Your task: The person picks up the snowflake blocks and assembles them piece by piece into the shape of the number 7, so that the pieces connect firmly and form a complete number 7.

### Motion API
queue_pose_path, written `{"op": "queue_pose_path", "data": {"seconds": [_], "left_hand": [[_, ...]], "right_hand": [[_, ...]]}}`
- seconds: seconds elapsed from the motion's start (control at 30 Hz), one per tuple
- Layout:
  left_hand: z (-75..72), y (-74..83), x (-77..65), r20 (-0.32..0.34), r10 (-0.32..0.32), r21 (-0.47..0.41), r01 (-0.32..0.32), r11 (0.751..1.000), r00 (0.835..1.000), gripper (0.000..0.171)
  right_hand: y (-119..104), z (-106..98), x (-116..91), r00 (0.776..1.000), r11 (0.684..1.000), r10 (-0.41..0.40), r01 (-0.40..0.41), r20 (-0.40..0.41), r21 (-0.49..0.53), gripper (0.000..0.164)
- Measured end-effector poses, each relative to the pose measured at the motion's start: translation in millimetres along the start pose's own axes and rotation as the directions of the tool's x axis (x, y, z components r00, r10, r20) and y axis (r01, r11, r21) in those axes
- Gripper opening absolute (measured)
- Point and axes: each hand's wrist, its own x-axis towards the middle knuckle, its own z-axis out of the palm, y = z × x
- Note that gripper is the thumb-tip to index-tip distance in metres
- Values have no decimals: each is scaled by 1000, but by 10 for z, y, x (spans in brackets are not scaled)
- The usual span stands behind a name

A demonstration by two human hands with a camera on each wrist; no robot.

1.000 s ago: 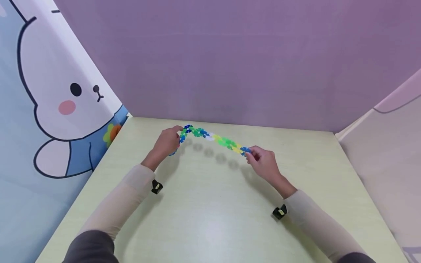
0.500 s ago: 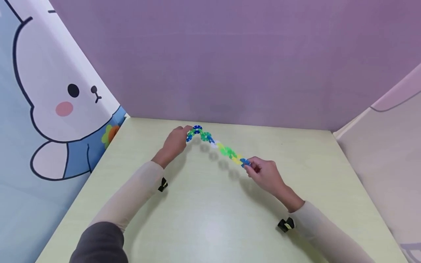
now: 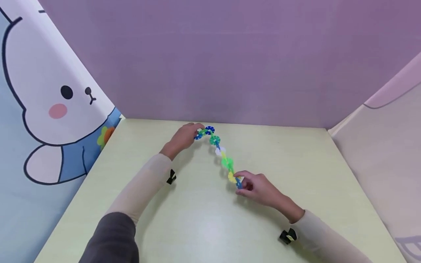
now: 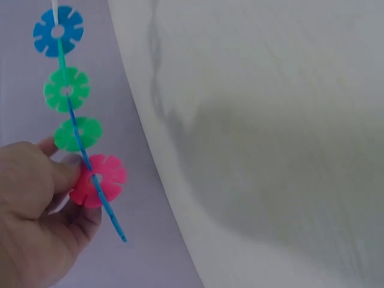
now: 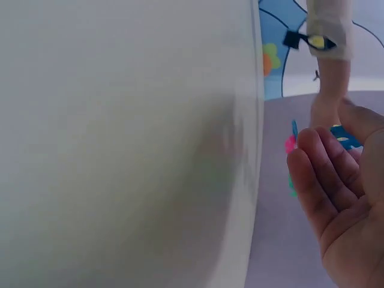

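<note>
A chain of slotted plastic snowflake discs [image 3: 215, 140], in blue, green, white and yellow, stretches between the two hands above the table. My left hand [image 3: 184, 138] grips its far part near the back edge. In the left wrist view, its fingers pinch a pink disc [image 4: 113, 171], with green discs [image 4: 67, 90] above and a blue disc [image 4: 111, 213] seen edge-on below. My right hand [image 3: 263, 190] holds the near end, the index finger and thumb around a blue disc [image 3: 239, 183]. The right wrist view shows that blue disc [image 5: 345, 137] partly hidden behind curled fingers.
The pale table [image 3: 197, 219] ends at a purple cloth backdrop [image 3: 210, 65]. On the left hangs a cloth with a cartoon rabbit [image 3: 56, 109], on the right a pale cloth [image 3: 388, 146]. Small black cameras [image 3: 288, 236] sit at both wrists.
My right hand has come down toward the front and spread its index finger and thumb wider. The left hand has shifted right, so the chain now runs more steeply toward me.
</note>
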Motion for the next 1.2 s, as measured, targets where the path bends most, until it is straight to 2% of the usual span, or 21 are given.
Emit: {"op": "queue_pose_path", "data": {"seconds": [0.17,0.3,0.53,0.77,1.2], "left_hand": [[89,95,159,49,84,23,-86,996,995,43],[200,168,259,78,121,41,-125,991,990,42],[328,185,306,94,159,56,-165,985,983,39],[390,162,316,96,161,28,-165,986,982,39],[462,108,331,124,159,-17,-158,987,980,48]], "right_hand": [[-59,121,-58,998,999,37,-39,55,29,46],[-123,228,-73,991,994,108,-110,77,28,47],[-225,418,-35,974,977,199,-205,107,49,48],[-256,452,-6,967,969,212,-227,141,99,47],[-190,512,-10,957,959,233,-256,174,121,43]]}}
